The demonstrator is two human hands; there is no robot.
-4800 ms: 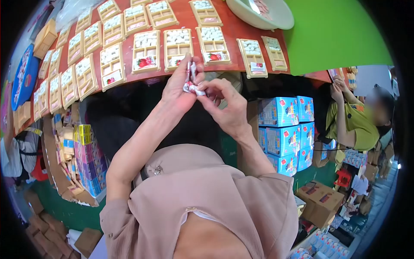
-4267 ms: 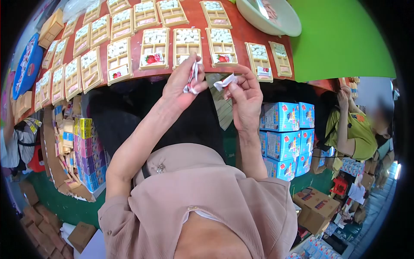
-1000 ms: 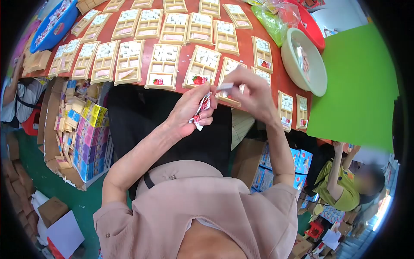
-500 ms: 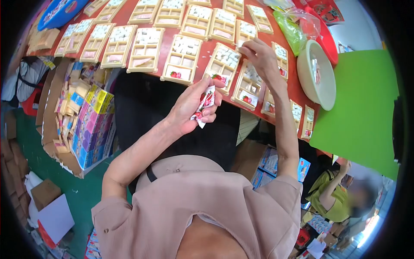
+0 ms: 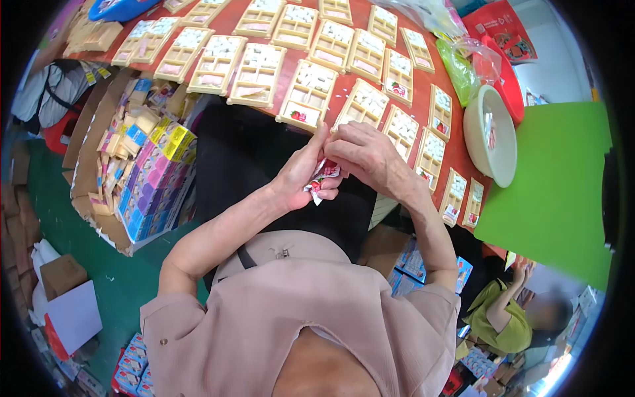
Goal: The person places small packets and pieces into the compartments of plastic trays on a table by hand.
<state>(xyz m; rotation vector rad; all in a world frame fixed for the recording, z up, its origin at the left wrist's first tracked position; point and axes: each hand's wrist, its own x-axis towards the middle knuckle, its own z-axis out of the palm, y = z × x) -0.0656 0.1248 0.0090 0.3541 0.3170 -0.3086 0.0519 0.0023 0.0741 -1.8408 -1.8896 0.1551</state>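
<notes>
My left hand (image 5: 299, 173) is closed around several small white packets printed with red strawberries (image 5: 323, 180), held in front of the table edge. Over their upper end, my right hand (image 5: 372, 157) has its fingers bent and pinched together against the left fingers. Whatever sits between those right fingertips is hidden. Just beyond both hands lies a cream compartment tray (image 5: 313, 100) with white pieces at its far end and a strawberry packet (image 5: 302, 116) in its near part. Another tray (image 5: 348, 116) is partly covered by my right hand.
Rows of similar trays stand on the red table (image 5: 291, 54). A pale basin (image 5: 471, 126) and a green plastic bag (image 5: 456, 73) are at the right. Left of my legs is an open carton (image 5: 83, 178) of small boxes. A person in a yellow-green top (image 5: 506, 327) sits lower right.
My right hand has come back from over the trays on the right to meet my left hand at the packets. The left hand keeps its hold. The view has shifted slightly.
</notes>
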